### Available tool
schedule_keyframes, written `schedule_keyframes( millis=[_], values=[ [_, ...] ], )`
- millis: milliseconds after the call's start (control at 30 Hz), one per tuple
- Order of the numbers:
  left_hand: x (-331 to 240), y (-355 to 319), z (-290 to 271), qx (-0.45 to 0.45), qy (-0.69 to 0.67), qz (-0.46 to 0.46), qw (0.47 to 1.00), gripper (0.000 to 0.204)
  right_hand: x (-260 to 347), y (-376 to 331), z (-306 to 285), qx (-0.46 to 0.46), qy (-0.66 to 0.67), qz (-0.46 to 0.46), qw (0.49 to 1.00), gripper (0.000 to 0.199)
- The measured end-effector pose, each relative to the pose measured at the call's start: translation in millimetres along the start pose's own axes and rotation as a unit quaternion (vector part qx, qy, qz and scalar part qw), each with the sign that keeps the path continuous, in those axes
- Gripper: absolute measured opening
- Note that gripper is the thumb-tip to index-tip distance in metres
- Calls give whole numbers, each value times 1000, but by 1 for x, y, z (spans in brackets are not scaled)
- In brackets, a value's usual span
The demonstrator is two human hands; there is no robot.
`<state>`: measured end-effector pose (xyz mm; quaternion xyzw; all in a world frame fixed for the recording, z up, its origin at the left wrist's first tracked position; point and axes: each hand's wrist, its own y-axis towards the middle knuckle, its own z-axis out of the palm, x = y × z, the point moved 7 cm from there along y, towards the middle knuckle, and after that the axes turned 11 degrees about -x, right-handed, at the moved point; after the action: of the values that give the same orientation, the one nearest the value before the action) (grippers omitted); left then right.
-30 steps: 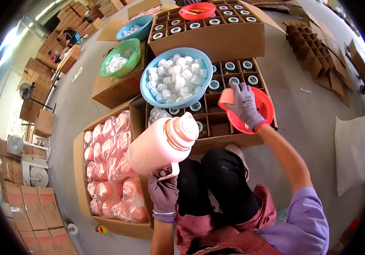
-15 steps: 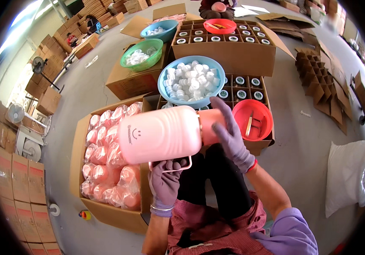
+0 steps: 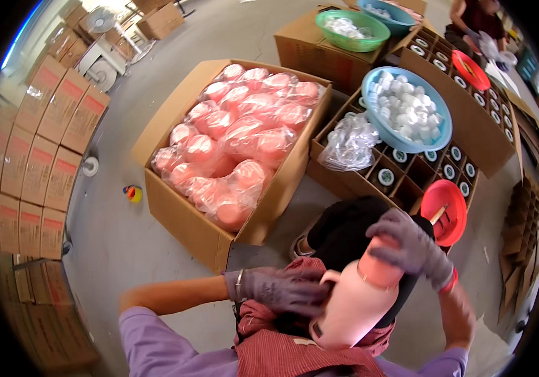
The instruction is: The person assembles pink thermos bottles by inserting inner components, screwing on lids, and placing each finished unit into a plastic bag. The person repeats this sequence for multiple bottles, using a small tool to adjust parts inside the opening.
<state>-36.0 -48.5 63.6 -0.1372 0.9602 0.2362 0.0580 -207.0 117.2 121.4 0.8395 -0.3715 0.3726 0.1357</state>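
Item: pink jug point(image 3: 356, 308), one, tilted, resting on the lap between the two hands; its coral lid point(image 3: 380, 269) sits on the neck.
Change noted: one second ago the neck is bare and the lid is away in the right hand, over the red bowl; half a second ago jug and lid meet with the jug lying sideways. Now the jug is drawn down to the lap, mouth upward. Judgement: the lid is seated at least in part; how tightly, cannot be told.
Right hand point(image 3: 412, 250), gloved: fingers curled round the lid, holding it from above.
Left hand point(image 3: 287, 291), gloved, blurred: fingers beside the handle point(image 3: 330, 276); whether they grip it cannot be told.
Red bowl point(image 3: 431, 196): beyond the right hand, on the divided carton point(image 3: 343, 185), a thin tool inside.
Blue basin point(image 3: 401, 146): on the same carton, filled with small white caps point(image 3: 407, 103).
Open carton point(image 3: 184, 224): ahead of the left hand, packed with coral pieces point(image 3: 238, 129) in clear wrapping.
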Motion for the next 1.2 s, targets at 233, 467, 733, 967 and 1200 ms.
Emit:
schedule_keyframes(
  millis=[233, 467, 733, 967, 1200],
  values=[
    [202, -225, -90, -126, 274, -477, 826, 36, -10, -18, -16, 108, 82, 93, 986, 68],
    [246, -492, -84, 49, 308, -897, 314, 64, -36, -12, -33, 84, 62, 280, 954, 56],
    [242, -444, -169, -635, -54, -679, 364, 32, -65, 36, -42, -95, 182, 244, 948, 37],
    [235, -73, -232, -577, -519, -406, 482, 19, 5, 131, 14, -86, -49, -209, 973, 83],
    [336, 7, -236, -660, -560, -250, 434, 45, -6, 119, 25, -120, 150, -128, 973, 102]
  ],
)
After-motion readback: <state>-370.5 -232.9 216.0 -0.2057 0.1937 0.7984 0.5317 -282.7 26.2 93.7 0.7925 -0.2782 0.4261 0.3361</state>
